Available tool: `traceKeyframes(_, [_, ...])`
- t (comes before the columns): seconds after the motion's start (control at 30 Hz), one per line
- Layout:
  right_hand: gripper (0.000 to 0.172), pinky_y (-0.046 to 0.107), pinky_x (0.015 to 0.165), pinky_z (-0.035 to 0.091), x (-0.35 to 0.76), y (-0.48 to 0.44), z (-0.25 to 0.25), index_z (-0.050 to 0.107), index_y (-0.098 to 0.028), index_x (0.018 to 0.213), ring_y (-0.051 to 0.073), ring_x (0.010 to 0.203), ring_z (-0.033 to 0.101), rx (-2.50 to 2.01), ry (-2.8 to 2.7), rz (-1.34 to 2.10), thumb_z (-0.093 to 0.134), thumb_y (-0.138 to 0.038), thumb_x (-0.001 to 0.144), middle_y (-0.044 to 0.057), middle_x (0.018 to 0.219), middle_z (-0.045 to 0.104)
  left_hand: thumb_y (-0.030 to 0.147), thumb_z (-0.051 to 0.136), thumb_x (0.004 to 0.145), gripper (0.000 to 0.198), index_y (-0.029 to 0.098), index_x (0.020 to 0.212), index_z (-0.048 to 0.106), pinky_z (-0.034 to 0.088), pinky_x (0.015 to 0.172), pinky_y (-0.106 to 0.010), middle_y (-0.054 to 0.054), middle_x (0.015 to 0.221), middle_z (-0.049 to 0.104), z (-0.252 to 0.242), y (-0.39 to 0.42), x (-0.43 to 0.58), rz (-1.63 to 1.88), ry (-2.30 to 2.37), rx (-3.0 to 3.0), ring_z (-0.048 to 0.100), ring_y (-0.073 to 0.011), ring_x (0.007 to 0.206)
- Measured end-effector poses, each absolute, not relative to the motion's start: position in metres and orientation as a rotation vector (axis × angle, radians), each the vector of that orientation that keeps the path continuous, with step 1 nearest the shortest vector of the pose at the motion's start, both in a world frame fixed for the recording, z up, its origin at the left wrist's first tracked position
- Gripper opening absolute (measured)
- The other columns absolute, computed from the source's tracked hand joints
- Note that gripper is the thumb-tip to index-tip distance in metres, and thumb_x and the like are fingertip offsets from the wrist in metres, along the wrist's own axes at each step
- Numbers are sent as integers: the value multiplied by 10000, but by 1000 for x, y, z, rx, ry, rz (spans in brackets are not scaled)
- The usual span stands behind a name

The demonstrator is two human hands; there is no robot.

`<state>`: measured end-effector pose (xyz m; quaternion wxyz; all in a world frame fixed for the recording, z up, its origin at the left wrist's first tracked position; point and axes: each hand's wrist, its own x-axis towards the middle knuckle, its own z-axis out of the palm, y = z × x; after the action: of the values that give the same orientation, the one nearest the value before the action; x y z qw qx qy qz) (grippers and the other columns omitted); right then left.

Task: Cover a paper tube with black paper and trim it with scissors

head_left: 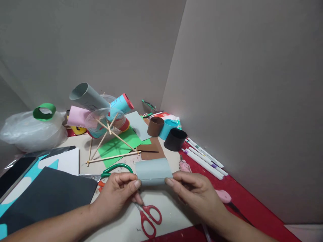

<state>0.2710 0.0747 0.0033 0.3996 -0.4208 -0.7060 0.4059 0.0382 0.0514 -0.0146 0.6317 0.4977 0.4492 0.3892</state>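
Note:
A short grey foam-like tube (153, 168) is held crosswise between my two hands, its seam facing me. My left hand (121, 190) pinches its left end between thumb and fingers. At the right end, my right hand (194, 190) grips it the same way. Below the tube lie red-handled scissors (148, 220), their blades partly hidden by my left hand. Green-handled scissors (117, 167) rest just behind that hand. Beyond stands a stick frame (111, 134) with clear plastic discs and several coloured tubes, among them a grey tube (88, 95) and a pink tube (80, 116).
Brown (155, 127), blue (167, 129) and black rings (175, 139) stand behind my right hand. Several white markers (205, 161) and a pink glue gun (223, 196) lie on the right. Dark sheets (50, 198) cover the left, near a plastic bag (32, 129) topped by a green ring (44, 112).

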Motion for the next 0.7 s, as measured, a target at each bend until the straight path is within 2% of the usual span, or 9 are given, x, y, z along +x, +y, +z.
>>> traceKeyframes(0.07, [350, 250, 485, 400, 272, 78, 5, 645, -201, 602, 130, 525, 463, -994, -1772, 857, 653, -387, 898, -15, 562, 484, 618, 685, 844, 505, 116, 810, 731, 475, 606, -236, -82, 627, 736, -13, 51, 38, 857, 1028, 1208, 613, -124, 551])
traceKeyframes(0.13, [212, 268, 575, 488, 274, 81, 7, 735, -215, 706, 165, 655, 573, -922, -1739, 743, 691, -333, 878, 30, 719, 581, 582, 646, 889, 482, 115, 902, 766, 485, 583, -235, -81, 648, 737, -11, 50, 37, 871, 1053, 1320, 638, -137, 568])
traceKeyframes(0.2, [146, 323, 724, 555, 278, 84, 8, 755, -237, 771, 215, 857, 645, -919, -1707, 679, 698, -315, 880, 81, 952, 638, 484, 609, 941, 402, 131, 1051, 769, 516, 581, -242, -71, 674, 741, -11, 48, 36, 951, 1110, 1512, 672, -152, 594])
traceKeyframes(0.3, [178, 440, 936, 527, 285, 88, 10, 704, -242, 762, 278, 1105, 622, -1007, -1659, 565, 659, -321, 915, 110, 1242, 605, 265, 575, 964, 267, 169, 1142, 749, 591, 699, -292, -71, 733, 767, -13, 48, 32, 1117, 1106, 1940, 731, -178, 690])
traceKeyframes(0.37, [182, 467, 977, 499, 287, 92, 10, 648, -239, 755, 290, 1160, 604, -1031, -1650, 465, 641, -309, 922, 105, 1290, 592, 154, 581, 937, 273, 197, 1158, 736, 607, 783, -305, -77, 811, 793, -15, 48, 29, 1194, 1012, 2176, 761, -192, 795])
traceKeyframes(0.47, [138, 455, 968, 494, 288, 100, 5, 590, -240, 790, 284, 1187, 593, -1009, -1727, 355, 617, -264, 922, 102, 1269, 597, 65, 598, 899, 373, 233, 1219, 689, 606, 823, -262, -78, 964, 807, -17, 50, 28, 1221, 888, 2344, 769, -185, 908])
traceKeyframes(0.63, [108, 466, 954, 519, 283, 112, -8, 584, -231, 803, 276, 1166, 606, -1010, -1844, 385, 601, -222, 910, 115, 1244, 606, 36, 598, 881, 426, 236, 1254, 646, 601, 855, -237, -82, 1019, 801, -18, 51, 28, 1181, 822, 2453, 771, -184, 929])
traceKeyframes(0.7, [45, 471, 959, 525, 281, 114, -11, 609, -230, 848, 273, 1156, 612, -1011, -1868, 399, 615, -205, 885, 111, 1265, 609, 31, 594, 877, 439, 241, 1260, 641, 604, 860, -243, -80, 1016, 802, -19, 51, 27, 1176, 808, 2467, 772, -187, 925])
